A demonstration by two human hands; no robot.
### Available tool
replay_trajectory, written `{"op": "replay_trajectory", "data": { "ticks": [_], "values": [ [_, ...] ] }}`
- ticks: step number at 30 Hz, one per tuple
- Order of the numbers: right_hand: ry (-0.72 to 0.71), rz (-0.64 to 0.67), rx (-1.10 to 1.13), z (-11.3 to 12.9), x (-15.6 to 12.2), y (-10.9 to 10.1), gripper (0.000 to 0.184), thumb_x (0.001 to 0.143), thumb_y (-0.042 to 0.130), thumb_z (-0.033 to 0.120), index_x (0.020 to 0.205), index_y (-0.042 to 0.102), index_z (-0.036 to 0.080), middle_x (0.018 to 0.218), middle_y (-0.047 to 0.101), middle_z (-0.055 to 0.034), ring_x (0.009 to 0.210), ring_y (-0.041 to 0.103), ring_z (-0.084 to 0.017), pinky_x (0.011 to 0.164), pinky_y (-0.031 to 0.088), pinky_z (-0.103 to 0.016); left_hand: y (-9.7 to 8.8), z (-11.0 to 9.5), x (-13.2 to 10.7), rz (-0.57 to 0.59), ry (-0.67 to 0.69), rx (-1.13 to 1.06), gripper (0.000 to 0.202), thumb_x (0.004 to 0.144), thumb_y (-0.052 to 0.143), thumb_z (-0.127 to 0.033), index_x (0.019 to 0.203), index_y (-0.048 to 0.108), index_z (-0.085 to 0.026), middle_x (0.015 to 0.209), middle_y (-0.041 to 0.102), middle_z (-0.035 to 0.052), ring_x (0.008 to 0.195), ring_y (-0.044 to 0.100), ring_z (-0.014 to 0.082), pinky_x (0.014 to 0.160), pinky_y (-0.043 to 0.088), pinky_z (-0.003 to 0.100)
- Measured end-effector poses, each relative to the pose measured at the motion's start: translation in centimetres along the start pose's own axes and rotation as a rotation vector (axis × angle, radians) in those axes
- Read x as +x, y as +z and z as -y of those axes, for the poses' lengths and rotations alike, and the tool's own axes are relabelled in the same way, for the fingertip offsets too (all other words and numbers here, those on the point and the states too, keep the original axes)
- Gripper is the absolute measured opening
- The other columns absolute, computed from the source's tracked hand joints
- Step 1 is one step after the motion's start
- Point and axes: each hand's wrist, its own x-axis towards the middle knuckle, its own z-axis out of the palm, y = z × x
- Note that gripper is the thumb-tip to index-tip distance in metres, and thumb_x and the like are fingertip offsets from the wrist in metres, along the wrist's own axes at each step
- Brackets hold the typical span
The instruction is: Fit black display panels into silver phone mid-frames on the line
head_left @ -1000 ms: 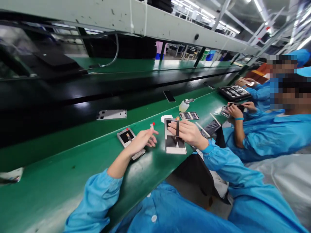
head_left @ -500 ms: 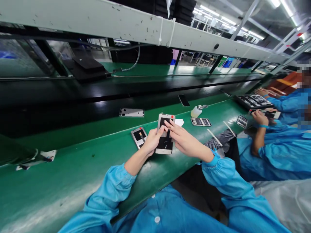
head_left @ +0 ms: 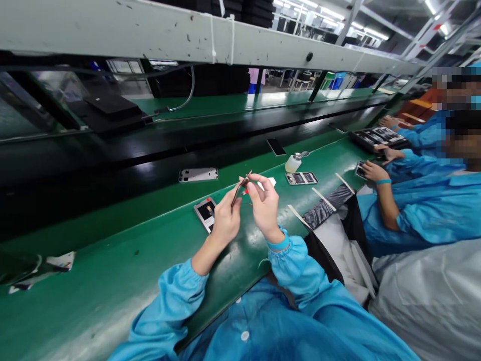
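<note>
My left hand (head_left: pixel 226 215) grips a thin phone frame (head_left: pixel 236 193), tilted up so that mostly its edge shows. My right hand (head_left: pixel 266 203) is curled at its upper end, the thumb and index finger bent together there. A small red spot shows between the hands; what the right fingertips pinch is partly hidden. Beside my left hand, a second phone frame (head_left: pixel 205 213) with a red sticker, a black area and a flex cable lies on the green bench (head_left: pixel 150 245). A white piece (head_left: pixel 271 183) lies behind my right hand.
A pale phone cover (head_left: pixel 198 174) and a dark panel (head_left: pixel 276 146) lie farther back. A liquid bottle (head_left: pixel 293 163) stands by an opened phone (head_left: pixel 301 178). Co-workers' hands (head_left: pixel 374 172) and a parts tray (head_left: pixel 379 136) are at right. A grey beam (head_left: pixel 150 32) crosses above.
The phone frame has turned from facing me to nearly edge-on. My right hand has moved from its face to its upper end. The view has shifted right.
</note>
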Motion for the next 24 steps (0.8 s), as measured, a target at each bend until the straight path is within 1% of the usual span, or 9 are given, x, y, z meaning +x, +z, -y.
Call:
{"op": "replay_trajectory", "data": {
  "ticks": [2,5,7,9,12,15,17,20,24],
  "values": [
    [-0.012,-0.034,0.061,0.4,-0.1,0.4,0.045,0.101,0.077,0.064,0.118,0.068,0.024,0.123,0.081,-0.0114,0.118,0.083,-0.028,0.107,0.071,-0.046,-0.4,0.7,0.2,0.015,0.117,0.046,0.051,0.118,0.043,-0.045,0.153,0.069,-0.018,0.144,0.077,0.0172,0.133,0.074,0.0305,0.116,0.061,0.045],
    [-0.025,-0.085,0.157,0.8,-0.2,0.8,0.047,0.099,0.08,0.067,0.114,0.068,0.024,0.121,0.08,-0.0096,0.114,0.084,-0.027,0.105,0.07,-0.045,-0.9,1.6,0.7,0.037,0.281,0.102,0.047,0.117,0.046,-0.031,0.159,0.066,-0.023,0.152,0.074,0.0162,0.139,0.072,0.0291,0.119,0.061,0.048],
    [-0.01,-0.097,0.218,0.9,-0.2,0.8,0.047,0.098,0.082,0.068,0.11,0.067,0.024,0.118,0.079,-0.0077,0.112,0.084,-0.025,0.106,0.069,-0.044,-1.2,2.0,0.9,0.046,0.369,0.135,0.05,0.117,0.048,-0.023,0.165,0.061,-0.027,0.153,0.073,0.0152,0.139,0.072,0.0285,0.117,0.062,0.049],
    [0.018,-0.092,0.271,0.9,-0.3,0.7,0.048,0.097,0.083,0.069,0.107,0.066,0.025,0.116,0.077,-0.0059,0.111,0.082,-0.024,0.109,0.067,-0.044,-1.4,2.1,1.0,0.054,0.433,0.165,0.058,0.115,0.052,-0.018,0.171,0.054,-0.033,0.154,0.073,0.014,0.137,0.072,0.0281,0.115,0.062,0.048],
    [0.049,-0.102,0.324,1.1,-0.4,0.7,0.05,0.095,0.085,0.069,0.111,0.065,0.026,0.115,0.075,-0.0042,0.11,0.081,-0.023,0.11,0.066,-0.044,-1.6,1.8,1.1,0.063,0.492,0.203,0.071,0.114,0.055,-0.014,0.178,0.042,-0.041,0.152,0.073,0.0133,0.134,0.073,0.029,0.112,0.063,0.048],
    [0.06,-0.12,0.335,1.4,-0.5,0.9,0.052,0.094,0.085,0.07,0.113,0.064,0.026,0.116,0.075,-0.0045,0.108,0.081,-0.023,0.107,0.066,-0.043,-2.0,1.4,1.2,0.063,0.537,0.283,0.079,0.112,0.055,-0.011,0.182,0.032,-0.041,0.147,0.074,0.0147,0.127,0.074,0.0308,0.106,0.064,0.047],
    [0.064,-0.098,0.345,1.4,-0.3,1.1,0.053,0.094,0.085,0.071,0.111,0.064,0.026,0.115,0.075,-0.0052,0.108,0.081,-0.023,0.105,0.067,-0.042,-2.4,1.4,1.4,0.053,0.56,0.342,0.084,0.11,0.057,-0.009,0.183,0.028,-0.04,0.143,0.075,0.0151,0.122,0.075,0.0314,0.101,0.064,0.046],
    [0.069,-0.04,0.355,1.1,0.5,1.2,0.053,0.091,0.087,0.071,0.106,0.062,0.026,0.11,0.075,-0.0054,0.112,0.08,-0.025,0.103,0.067,-0.042,-2.6,1.7,1.9,0.031,0.597,0.376,0.086,0.109,0.059,-0.008,0.183,0.029,-0.04,0.139,0.076,0.0154,0.115,0.077,0.0314,0.095,0.063,0.043],
    [0.097,0.051,0.319,0.7,1.8,0.7,0.054,0.09,0.086,0.073,0.096,0.06,0.026,0.104,0.075,-0.0055,0.115,0.077,-0.026,0.102,0.065,-0.04,-2.5,2.1,2.6,0.016,0.648,0.352,0.081,0.109,0.059,-0.008,0.181,0.035,-0.036,0.136,0.078,0.0159,0.111,0.078,0.0302,0.091,0.063,0.04]
  ]
}}
